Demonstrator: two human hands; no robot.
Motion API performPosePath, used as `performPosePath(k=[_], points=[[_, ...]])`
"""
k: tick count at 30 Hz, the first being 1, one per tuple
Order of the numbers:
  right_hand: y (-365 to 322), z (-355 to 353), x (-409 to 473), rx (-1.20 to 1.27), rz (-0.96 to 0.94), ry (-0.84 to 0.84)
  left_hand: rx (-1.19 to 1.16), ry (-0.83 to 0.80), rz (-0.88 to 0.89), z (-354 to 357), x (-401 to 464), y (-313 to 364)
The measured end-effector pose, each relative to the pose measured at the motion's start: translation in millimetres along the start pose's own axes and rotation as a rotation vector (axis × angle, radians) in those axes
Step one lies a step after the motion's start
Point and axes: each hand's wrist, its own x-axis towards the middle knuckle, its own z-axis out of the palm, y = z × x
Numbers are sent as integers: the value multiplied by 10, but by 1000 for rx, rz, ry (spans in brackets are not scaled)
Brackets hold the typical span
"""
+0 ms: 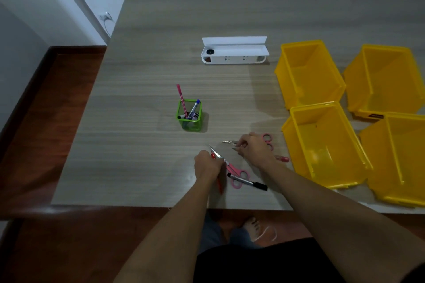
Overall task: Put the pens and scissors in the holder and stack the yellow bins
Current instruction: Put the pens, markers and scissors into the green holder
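A green mesh holder (190, 119) stands mid-table with a pink pen (181, 99) and a blue-capped marker (194, 108) in it. My left hand (208, 165) is closed around a red pen (219, 185) and the blades of pink-handled scissors (238, 176). My right hand (255, 148) grips the blades of a second pair of pink scissors (268, 140). A black marker (248, 182) lies across the first scissors' handles. A red-capped pen (282, 158) pokes out behind my right wrist. Several yellow bins (308, 76) sit apart at the right.
A white power-strip box (233, 54) with its lid raised sits at the back middle. The wooden table's near edge (138, 205) runs just below my hands, with red-brown floor to the left. My foot shows under the table.
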Motion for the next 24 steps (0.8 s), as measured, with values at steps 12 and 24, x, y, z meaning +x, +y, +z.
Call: performPosePath(k=[12, 24], points=[[-841, -579, 512, 443, -60, 239, -274, 156, 416, -1090, 343, 915], [-1645, -615, 946, 580, -126, 269, -290, 211, 548, -1630, 835, 1083]])
